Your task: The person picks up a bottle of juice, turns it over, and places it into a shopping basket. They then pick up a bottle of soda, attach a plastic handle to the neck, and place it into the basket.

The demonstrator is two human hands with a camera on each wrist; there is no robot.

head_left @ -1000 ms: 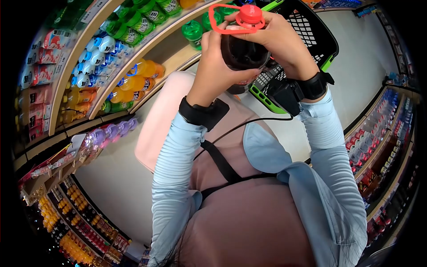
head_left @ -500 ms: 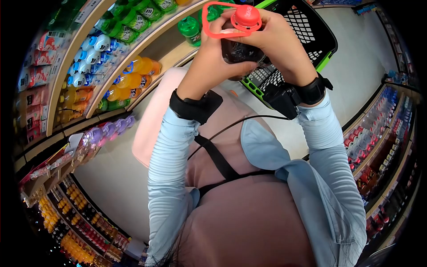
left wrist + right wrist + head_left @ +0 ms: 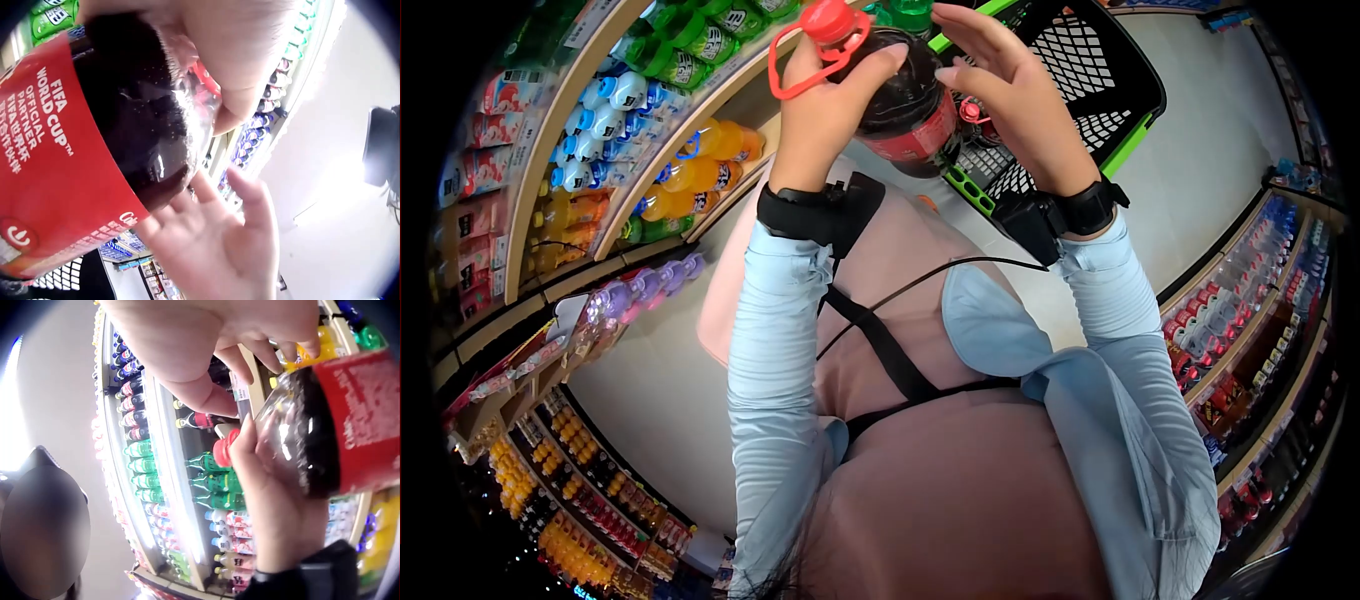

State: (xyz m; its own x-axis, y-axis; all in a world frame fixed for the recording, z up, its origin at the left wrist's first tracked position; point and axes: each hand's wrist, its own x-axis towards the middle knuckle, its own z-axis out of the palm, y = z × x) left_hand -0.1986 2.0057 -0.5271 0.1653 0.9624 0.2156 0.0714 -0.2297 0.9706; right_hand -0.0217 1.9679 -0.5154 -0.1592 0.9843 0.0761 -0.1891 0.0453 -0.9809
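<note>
A large cola bottle (image 3: 905, 110) with a red label is held up in front of the body, tilted. My left hand (image 3: 820, 115) grips it around the neck, thumb along the shoulder, just below the red cap (image 3: 830, 20) and its red carry loop (image 3: 776, 65). In the left wrist view the printed label (image 3: 69, 156) fills the left side. To the right of the bottle, my right hand (image 3: 1025, 110) has its fingers spread and holds nothing; its fingertips are close to the bottle's side. The right wrist view shows this right hand (image 3: 187, 344) above the bottle (image 3: 369, 425).
Beyond the right hand stands a black shopping basket (image 3: 1135, 150) with green trim, a red-capped bottle (image 3: 973, 112) visible at its near side. Drink shelves (image 3: 615, 215) rise on the left, holding green, white and orange bottles. More shelves (image 3: 1230, 300) line the right across the pale floor.
Both hands were around the bottle earlier. The right hand has let go and spread its fingers, while the left hand has carried the bottle to the left and tilted it.
</note>
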